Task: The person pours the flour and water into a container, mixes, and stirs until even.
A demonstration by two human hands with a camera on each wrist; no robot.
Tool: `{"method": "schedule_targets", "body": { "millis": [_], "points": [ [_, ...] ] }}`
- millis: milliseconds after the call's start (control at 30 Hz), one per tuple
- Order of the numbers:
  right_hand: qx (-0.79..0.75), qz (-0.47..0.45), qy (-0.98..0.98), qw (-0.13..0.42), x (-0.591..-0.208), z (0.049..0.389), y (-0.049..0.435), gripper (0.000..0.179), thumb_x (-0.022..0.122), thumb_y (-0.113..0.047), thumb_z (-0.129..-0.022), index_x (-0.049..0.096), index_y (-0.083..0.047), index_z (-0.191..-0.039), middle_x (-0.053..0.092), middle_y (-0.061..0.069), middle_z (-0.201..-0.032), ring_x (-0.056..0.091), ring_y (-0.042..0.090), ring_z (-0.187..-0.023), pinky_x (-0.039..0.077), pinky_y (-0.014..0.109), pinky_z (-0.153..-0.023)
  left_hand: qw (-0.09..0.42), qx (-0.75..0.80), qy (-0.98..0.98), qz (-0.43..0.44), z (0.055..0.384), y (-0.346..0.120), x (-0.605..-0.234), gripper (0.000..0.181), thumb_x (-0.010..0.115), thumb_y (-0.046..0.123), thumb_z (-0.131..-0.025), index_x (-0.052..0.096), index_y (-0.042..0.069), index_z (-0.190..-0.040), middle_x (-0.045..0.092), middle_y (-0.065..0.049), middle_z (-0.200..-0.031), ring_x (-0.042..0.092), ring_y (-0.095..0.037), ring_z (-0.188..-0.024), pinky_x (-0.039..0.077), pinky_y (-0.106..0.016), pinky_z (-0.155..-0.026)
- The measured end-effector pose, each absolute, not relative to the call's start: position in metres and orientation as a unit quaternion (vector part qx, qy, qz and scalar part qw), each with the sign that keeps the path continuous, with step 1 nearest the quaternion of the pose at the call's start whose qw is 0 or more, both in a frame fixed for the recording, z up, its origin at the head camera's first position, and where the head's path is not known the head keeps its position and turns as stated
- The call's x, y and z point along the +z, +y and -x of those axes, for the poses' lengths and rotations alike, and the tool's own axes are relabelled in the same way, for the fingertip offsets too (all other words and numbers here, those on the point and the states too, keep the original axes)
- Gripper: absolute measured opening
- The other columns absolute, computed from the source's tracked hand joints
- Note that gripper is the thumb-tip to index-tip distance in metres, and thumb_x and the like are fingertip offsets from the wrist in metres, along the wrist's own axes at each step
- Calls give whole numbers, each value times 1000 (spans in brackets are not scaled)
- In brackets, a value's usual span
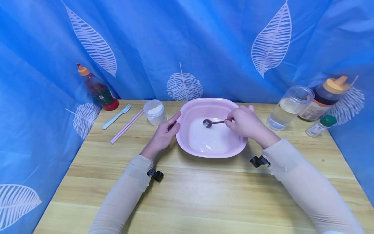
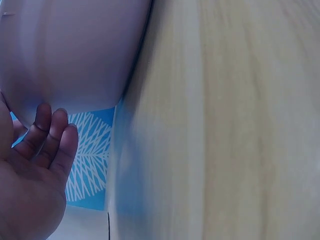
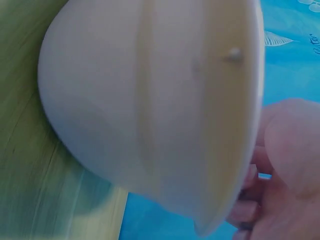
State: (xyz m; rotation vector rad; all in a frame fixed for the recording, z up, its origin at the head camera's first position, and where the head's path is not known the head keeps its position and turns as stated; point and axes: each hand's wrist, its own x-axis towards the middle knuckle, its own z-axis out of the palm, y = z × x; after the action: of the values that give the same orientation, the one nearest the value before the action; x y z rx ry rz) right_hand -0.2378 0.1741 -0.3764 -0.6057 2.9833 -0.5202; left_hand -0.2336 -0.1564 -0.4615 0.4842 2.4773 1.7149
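A pink basin (image 1: 210,155) stands on the table, its floor pale and shiny with bright glints. My left hand (image 1: 162,135) is at the basin's left side; in the left wrist view its relaxed fingers (image 2: 59,142) rest with their tips against the outer wall. Over the basin's right rim, my right hand (image 1: 248,123) pinches the handle of a small dark spoon (image 1: 207,123). The spoon's bowl points left, over the middle of the basin. From the right wrist view, the basin's outer wall (image 3: 170,100) hides the spoon.
Left of the basin are a jar of white powder (image 1: 155,113), pink chopsticks (image 1: 127,126), a light blue fork (image 1: 116,117) and a red sauce bottle (image 1: 100,91). A pitcher of clear liquid (image 1: 287,110), a dark sauce bottle (image 1: 324,97) and a green-capped shaker (image 1: 320,125) stand right.
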Motion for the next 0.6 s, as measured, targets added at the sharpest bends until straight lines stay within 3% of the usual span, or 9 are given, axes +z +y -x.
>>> {"method": "schedule_targets", "body": {
  "millis": [200, 400, 600],
  "points": [
    [-173, 172, 969, -29, -379, 238, 184, 22, 69, -18, -101, 85, -4, -104, 82, 12, -95, 57, 35, -93, 30, 53, -90, 47, 558, 813, -159, 235, -155, -461, 54, 52, 24, -114, 42, 10, -165, 40, -6, -173, 41, -28, -160, 39, -43, -128],
    [-177, 171, 965, -86, -389, 238, 196, 22, 67, -18, -101, 83, -3, -100, 70, 12, -88, 57, 35, -92, 30, 53, -87, 53, 559, 812, -160, 236, -153, -461, 54, 51, 24, -114, 41, 10, -166, 39, -6, -174, 40, -28, -160, 39, -43, -129],
    [-207, 177, 957, -102, -396, 237, 205, 20, 69, -17, -100, 82, -2, -102, 71, 12, -93, 57, 33, -94, 30, 51, -87, 48, 560, 812, -156, 235, -154, -462, 54, 52, 23, -114, 42, 10, -165, 40, -7, -173, 40, -29, -160, 38, -44, -129]
  ]
}}
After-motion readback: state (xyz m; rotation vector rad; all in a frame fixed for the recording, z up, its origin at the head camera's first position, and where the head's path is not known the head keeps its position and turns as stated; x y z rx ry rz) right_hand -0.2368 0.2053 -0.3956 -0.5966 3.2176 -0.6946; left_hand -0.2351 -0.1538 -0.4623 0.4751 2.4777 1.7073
